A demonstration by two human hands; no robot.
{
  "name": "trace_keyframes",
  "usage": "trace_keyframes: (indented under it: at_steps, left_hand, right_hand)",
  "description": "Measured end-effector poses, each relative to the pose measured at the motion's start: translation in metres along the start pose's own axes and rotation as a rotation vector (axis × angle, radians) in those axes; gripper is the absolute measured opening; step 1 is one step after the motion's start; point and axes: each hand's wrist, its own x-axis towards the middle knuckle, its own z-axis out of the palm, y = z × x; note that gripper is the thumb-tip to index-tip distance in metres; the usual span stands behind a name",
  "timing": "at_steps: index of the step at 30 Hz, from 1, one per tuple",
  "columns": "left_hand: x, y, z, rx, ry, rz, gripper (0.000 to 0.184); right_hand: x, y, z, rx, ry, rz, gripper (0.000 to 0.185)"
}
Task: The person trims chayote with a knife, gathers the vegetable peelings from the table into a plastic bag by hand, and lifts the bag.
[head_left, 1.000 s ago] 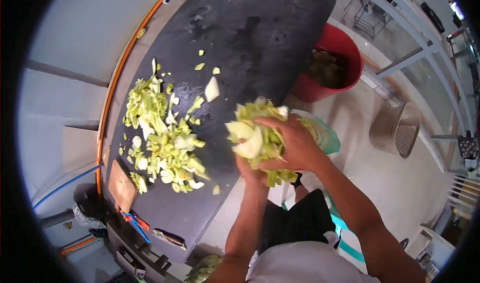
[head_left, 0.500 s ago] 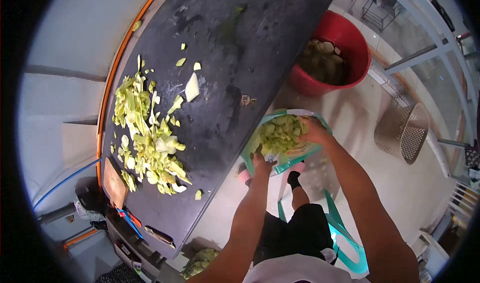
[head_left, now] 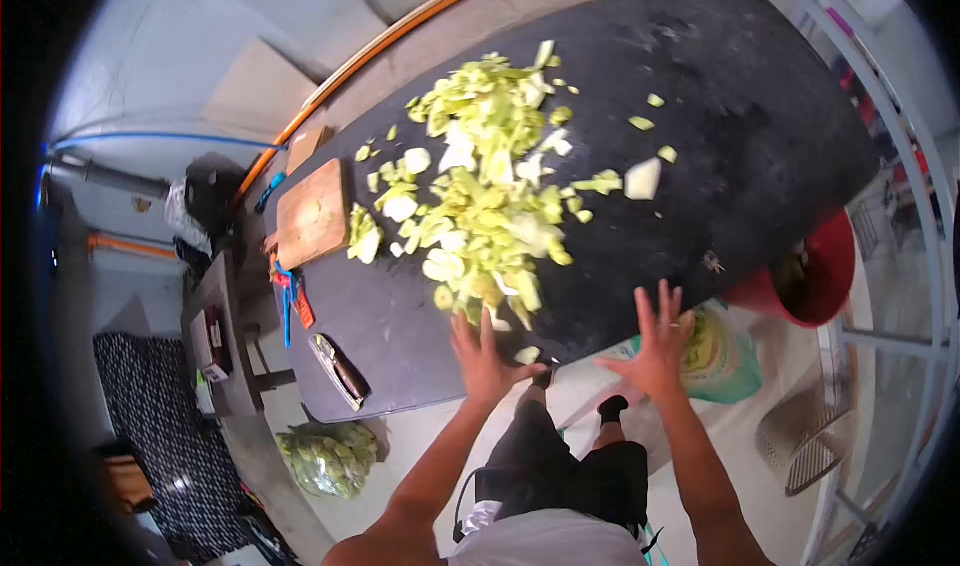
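A large heap of pale green and white vegetable peelings (head_left: 490,221) is spread over the dark table (head_left: 610,276). My left hand (head_left: 487,366) is at the near edge of this heap, fingers spread, holding nothing. Several fingertips are right by the lowest peelings; whether they touch is unclear. Over the table's near edge, my right hand (head_left: 655,351) is open with its fingers apart and empty. Just beyond it on the right, a green-and-clear plastic bag (head_left: 738,378) of peelings stands below the table edge, partly hidden by that hand.
Left on the table lie a wooden cutting board (head_left: 312,216), a knife (head_left: 340,371) and blue-and-orange tools (head_left: 290,296). A white vegetable chunk (head_left: 642,179) rests to the right. Beyond the edge stand a red bucket (head_left: 838,276) and a perforated basket (head_left: 805,446). A filled plastic bag (head_left: 328,458) sits on the floor.
Both hands have let go of the bag of peelings and come up to the table, the left reaching the heap. The view has swung left toward the table.
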Motion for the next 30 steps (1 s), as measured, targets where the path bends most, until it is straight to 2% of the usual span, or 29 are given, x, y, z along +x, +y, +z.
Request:
trace_keyframes:
  at_steps: [1,2,3,4,6,7,9,10,11,12,13,14,15,17,19,20,25,27,28,30]
  left_hand:
    - [0.017,0.000,0.007,0.077,-0.020,-0.100,0.136]
    - [0.037,0.001,0.012,0.109,-0.032,-0.111,0.143]
    - [0.061,0.006,0.022,0.102,0.010,-0.145,0.142]
    - [0.087,0.009,0.028,0.014,0.117,-0.137,0.137]
    - [0.132,0.006,0.047,-0.082,0.099,-0.190,0.121]
    - [0.146,0.001,0.054,-0.094,0.106,-0.117,0.113]
    - [0.164,-0.008,0.009,-0.204,-0.150,0.124,0.101]
    - [0.168,-0.027,-0.025,-0.278,-0.332,0.232,0.083]
    - [0.173,-0.058,-0.042,-0.342,-0.264,0.389,0.065]
    - [0.179,-0.088,-0.075,-0.366,-0.112,0.357,0.054]
    - [0.186,-0.126,-0.098,-0.394,-0.004,0.174,0.053]
    - [0.200,-0.186,-0.086,-0.533,0.166,0.115,0.054]
    - [0.215,-0.223,-0.107,-0.449,0.215,0.003,0.058]
    - [0.231,-0.295,-0.079,-0.261,0.259,-0.038,0.073]
    - [0.235,-0.297,-0.064,0.182,0.235,0.107,0.076]
    - [0.239,-0.295,-0.054,0.179,0.272,0.117,0.075]
    - [0.244,-0.194,-0.019,-0.508,0.086,0.166,0.069]
    - [0.246,-0.147,-0.007,-0.692,0.063,0.095,0.065]
    - [0.249,-0.136,0.005,-0.698,0.116,0.115,0.059]
    - [0.255,-0.121,0.021,-1.229,0.064,-0.079,0.055]
  right_hand:
    - [0.013,-0.019,0.022,-0.025,-0.050,-0.038,0.131]
    - [0.026,-0.032,0.040,-0.054,-0.098,-0.069,0.139]
    - [0.041,-0.042,0.051,-0.050,-0.052,-0.066,0.141]
    - [0.057,-0.053,0.063,-0.041,-0.014,-0.065,0.144]
    - [0.091,-0.073,0.083,-0.044,0.052,-0.052,0.149]
    - [0.107,-0.080,0.089,-0.076,0.075,-0.030,0.151]
    - [0.130,-0.079,0.102,-0.087,0.138,-0.067,0.154]
    - [0.139,-0.080,0.103,-0.124,0.115,-0.080,0.155]
    - [0.146,-0.089,0.099,-0.114,0.102,-0.084,0.157]
    - [0.152,-0.090,0.101,-0.118,0.094,-0.100,0.158]
    - [0.157,-0.090,0.102,-0.124,0.091,-0.112,0.159]
    - [0.163,-0.091,0.105,-0.129,0.114,-0.135,0.161]
    - [0.167,-0.094,0.106,-0.128,0.109,-0.139,0.161]
    - [0.183,-0.103,0.106,-0.128,0.104,-0.144,0.161]
    - [0.200,-0.112,0.107,-0.103,0.099,-0.172,0.160]
    - [0.207,-0.116,0.109,-0.089,0.087,-0.186,0.160]
    - [0.228,-0.140,0.129,-0.006,0.019,-0.280,0.153]
    - [0.229,-0.161,0.138,0.058,0.050,-0.284,0.147]
    - [0.232,-0.165,0.147,0.167,0.127,-0.347,0.140]
    - [0.232,-0.170,0.157,0.350,0.206,-0.355,0.129]
